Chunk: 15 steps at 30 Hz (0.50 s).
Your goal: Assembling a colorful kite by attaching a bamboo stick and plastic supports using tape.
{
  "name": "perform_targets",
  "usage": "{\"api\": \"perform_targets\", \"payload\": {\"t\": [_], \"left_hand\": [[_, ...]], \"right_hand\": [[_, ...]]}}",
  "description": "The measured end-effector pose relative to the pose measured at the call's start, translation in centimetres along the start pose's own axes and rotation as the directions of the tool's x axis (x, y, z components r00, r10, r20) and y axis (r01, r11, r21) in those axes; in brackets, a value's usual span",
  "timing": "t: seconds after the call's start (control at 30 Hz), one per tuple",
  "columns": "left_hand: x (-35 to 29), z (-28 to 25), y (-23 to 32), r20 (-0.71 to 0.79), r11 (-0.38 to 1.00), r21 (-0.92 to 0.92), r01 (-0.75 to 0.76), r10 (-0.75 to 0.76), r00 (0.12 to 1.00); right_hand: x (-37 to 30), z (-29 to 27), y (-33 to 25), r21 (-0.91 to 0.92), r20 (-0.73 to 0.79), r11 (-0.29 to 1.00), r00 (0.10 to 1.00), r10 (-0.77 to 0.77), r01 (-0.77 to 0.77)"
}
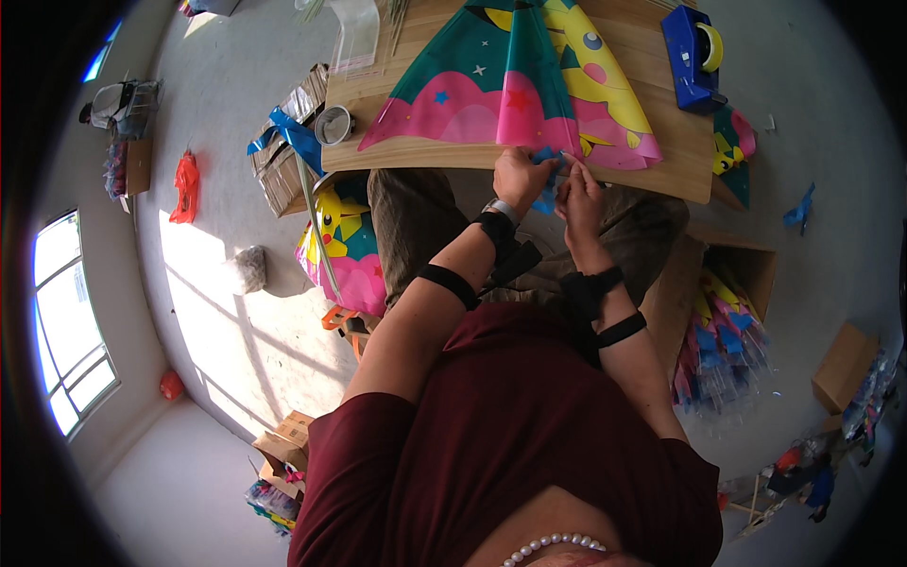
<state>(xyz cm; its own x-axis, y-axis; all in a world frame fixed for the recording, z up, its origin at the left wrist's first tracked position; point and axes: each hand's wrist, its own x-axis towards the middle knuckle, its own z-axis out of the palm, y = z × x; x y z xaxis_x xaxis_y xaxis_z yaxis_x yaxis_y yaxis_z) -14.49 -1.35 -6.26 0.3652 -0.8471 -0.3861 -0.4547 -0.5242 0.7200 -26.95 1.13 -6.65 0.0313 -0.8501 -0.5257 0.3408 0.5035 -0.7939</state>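
Observation:
A kite point(529, 85) lies spread on the wooden table, dark green and pink with a yellow cartoon figure. At the table's near edge, by the kite's lower border, my left hand point(515, 180) is closed on a crumpled blue plastic strip point(544, 200). Beside it, my right hand point(579, 200) pinches at the strip's upper right part. Whether the strip is joined to the kite cannot be made out, as the fingers hide that spot.
On the wooden table point(694, 175) stand a blue tape dispenser point(688, 61) at the right and a round metal tin point(333, 125) at the left. More blue strips point(300, 137) hang by flattened cardboard. An open carton point(751, 255) holds packed kites point(723, 340). Another kite point(345, 241) hangs below left.

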Motion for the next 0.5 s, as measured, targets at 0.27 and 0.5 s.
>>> {"api": "perform_targets", "payload": {"t": [0.27,0.5], "left_hand": [[0.28,0.09,-0.59,0.018,0.998,-0.061,-0.023,0.024,1.0],[0.17,-0.34,-0.1,0.044,0.997,-0.076,-0.015,0.018,0.999]], "right_hand": [[-0.24,0.17,-0.19,-0.055,-0.009,0.998,1.0,-0.023,0.023],[-0.51,0.28,-0.32,-0.056,-0.025,0.998,0.999,-0.021,0.02]]}}
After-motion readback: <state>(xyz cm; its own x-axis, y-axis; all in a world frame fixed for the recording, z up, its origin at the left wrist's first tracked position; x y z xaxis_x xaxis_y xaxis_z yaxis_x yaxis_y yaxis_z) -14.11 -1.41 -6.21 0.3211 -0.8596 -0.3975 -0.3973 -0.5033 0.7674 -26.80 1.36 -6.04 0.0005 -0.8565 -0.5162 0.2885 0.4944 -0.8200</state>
